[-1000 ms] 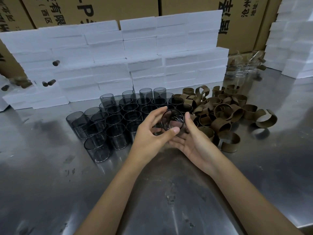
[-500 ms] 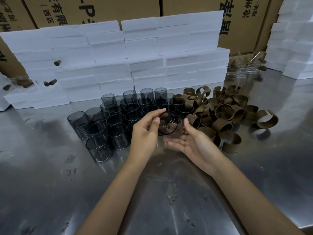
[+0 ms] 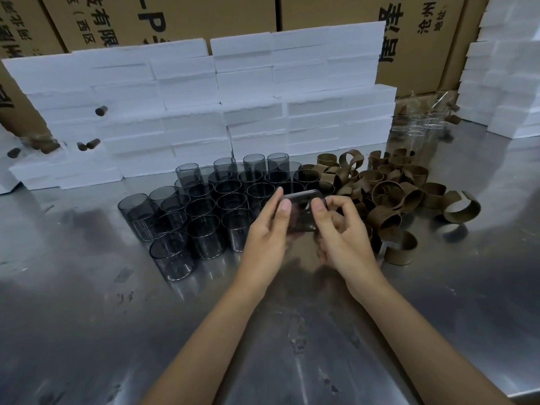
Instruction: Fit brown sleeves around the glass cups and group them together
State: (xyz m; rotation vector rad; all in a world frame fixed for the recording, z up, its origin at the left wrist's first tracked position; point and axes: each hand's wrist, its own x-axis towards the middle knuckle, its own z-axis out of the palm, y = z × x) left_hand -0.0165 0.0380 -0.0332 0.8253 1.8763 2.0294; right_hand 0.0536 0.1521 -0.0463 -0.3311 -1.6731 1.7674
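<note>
- I hold one smoky glass cup (image 3: 302,210) tipped on its side between both hands, above the steel table (image 3: 87,317), just near of the cluster of bare cups (image 3: 204,206).
- My left hand (image 3: 267,235) curls round the cup's left side, thumb laid over the top of it.
- My right hand (image 3: 343,235) pinches its right end, fingers bent; whether a sleeve is tucked in that palm I cannot tell.
- No sleeve shows on this cup, so I judge the fitting is not yet done.
- The pile of brown sleeves (image 3: 388,194) lies just right of my hands, many of them split open.
- To do it well, I should steady the cup with the left, take one split sleeve, spread it, and wrap it squarely round the wall.
- Glass is slick; I should press lightly.
</note>
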